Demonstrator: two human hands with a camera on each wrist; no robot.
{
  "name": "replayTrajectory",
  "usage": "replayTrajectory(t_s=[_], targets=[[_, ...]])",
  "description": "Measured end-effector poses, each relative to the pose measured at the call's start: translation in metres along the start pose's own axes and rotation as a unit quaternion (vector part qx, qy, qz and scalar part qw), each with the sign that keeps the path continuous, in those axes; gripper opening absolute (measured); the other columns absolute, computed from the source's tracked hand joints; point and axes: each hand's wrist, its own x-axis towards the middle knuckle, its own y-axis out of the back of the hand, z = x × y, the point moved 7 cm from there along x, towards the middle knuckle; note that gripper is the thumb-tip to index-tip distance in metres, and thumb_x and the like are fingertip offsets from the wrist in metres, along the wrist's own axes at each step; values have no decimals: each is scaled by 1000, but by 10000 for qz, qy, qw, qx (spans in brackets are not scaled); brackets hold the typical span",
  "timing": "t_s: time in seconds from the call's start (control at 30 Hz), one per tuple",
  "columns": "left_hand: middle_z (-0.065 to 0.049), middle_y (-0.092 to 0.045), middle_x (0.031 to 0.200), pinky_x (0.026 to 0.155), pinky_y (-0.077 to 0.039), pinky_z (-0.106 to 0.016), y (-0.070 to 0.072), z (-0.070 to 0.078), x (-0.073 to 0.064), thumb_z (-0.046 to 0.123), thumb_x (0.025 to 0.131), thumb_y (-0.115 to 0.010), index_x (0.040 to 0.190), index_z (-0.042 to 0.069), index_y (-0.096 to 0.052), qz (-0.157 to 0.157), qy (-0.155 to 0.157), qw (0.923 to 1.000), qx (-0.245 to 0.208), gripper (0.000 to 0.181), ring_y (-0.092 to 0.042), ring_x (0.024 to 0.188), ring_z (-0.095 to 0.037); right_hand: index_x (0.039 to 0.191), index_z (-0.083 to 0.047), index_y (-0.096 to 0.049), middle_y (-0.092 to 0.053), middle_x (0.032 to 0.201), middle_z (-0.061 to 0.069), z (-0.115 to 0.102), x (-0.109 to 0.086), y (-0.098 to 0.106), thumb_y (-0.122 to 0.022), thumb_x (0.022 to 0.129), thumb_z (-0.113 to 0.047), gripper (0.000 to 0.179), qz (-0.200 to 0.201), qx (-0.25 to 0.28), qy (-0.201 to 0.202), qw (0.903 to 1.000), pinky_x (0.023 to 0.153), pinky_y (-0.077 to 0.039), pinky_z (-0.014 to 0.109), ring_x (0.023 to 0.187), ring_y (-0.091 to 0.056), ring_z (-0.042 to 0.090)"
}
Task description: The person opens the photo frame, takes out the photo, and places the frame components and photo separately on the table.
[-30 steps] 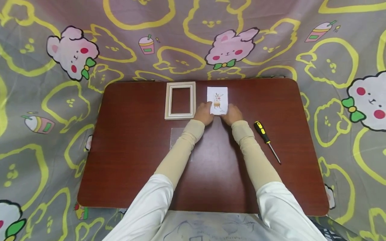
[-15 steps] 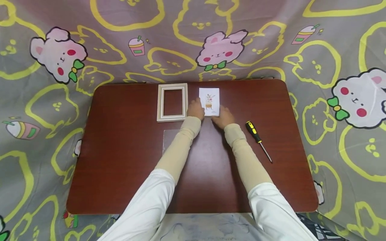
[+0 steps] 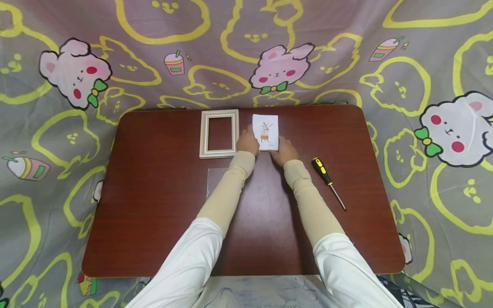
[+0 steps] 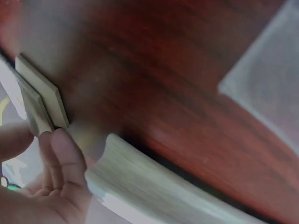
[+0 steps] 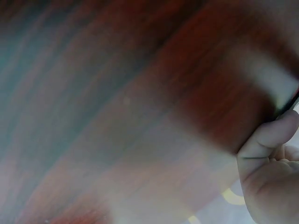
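Note:
A white picture card (image 3: 271,126) printed with a potted plant lies near the table's back edge. My left hand (image 3: 247,141) holds its left side. In the left wrist view, thumb and fingers of that hand pinch thin layers, and a pale board (image 4: 44,91) shows beside the nearer layer. At the card's lower right corner, my right hand (image 3: 286,151) grips the edge. The right wrist view shows its thumb (image 5: 278,130) against a dark edge; most of the card is out of that view. A cream picture frame (image 3: 204,134) lies flat just left of the left hand.
A clear sheet (image 3: 215,177) lies partly under the left forearm. To the right of the right hand is a black and yellow screwdriver (image 3: 322,171). The brown table (image 3: 161,214) has a patterned curtain (image 3: 219,51) behind and beside it.
The head view has shifted, so everything sits further left in it. Both hands have slid slightly down the card's sides, uncovering more of its lower edge; the card stays at the same spot.

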Motion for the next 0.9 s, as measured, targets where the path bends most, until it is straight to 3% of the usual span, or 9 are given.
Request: replayTrajectory(t_s=[0.17,0.33,0.43,0.57,0.7,0.83,0.9], targets=[[-11,-69,115,92,-51,-42,14,-6,-6,14,97,-61,147,12,-49,194,65,9947,-1012,51,-66,106,-28,150,-1,-40,-52,137,26,0,-1,0,-66,91,-31,71,-73,80,-25,9999,104,-42,53,128,-50,40],[-10,-72,106,90,-51,-37,27,-10,-15,14,98,-63,123,5,-66,322,-14,9809,-1917,27,-67,99,-26,152,3,-35,-48,142,28,5,-3,6,-56,89,-22,71,-89,622,-207,9978,109,-37,51,131,-47,42],[-11,-72,102,86,-51,-36,31,-10,-20,14,97,-65,110,3,-69,287,-196,9757,-2163,18,-67,96,-25,149,3,-41,-52,140,26,12,-8,11,-52,95,-22,60,162,1221,-437,9914,109,-38,49,128,-50,39],[-12,-72,103,87,-51,-36,35,-7,-28,13,96,-67,108,2,-70,97,-520,9704,-2355,16,-66,95,-26,131,1,-59,-62,123,21,19,-17,20,-53,98,-24,42,795,1864,-617,9773,100,-43,46,113,-56,35],[-12,-72,105,88,-50,-36,37,-7,-36,11,96,-68,108,1,-70,-70,-789,9615,-2633,16,-66,97,-26,111,-1,-68,-65,97,15,20,-26,22,-55,99,-27,32,1211,2360,-657,9619,79,-49,38,87,-60,26],[-11,-71,102,88,-50,-36,37,-12,-45,11,96,-68,107,2,-70,-153,-851,9593,-2687,14,-65,96,-25,94,-2,-68,-59,77,10,14,-37,23,-58,96,-26,26,1398,2846,-618,9464,58,-45,31,63,-54,20],[-10,-71,102,88,-50,-36,37,-15,-51,12,96,-68,107,2,-70,-146,-819,9620,-2600,15,-65,95,-24,90,-3,-67,-59,75,8,9,-42,26,-59,95,-25,23,1485,2839,-512,9459,59,-44,30,63,-53,20]])
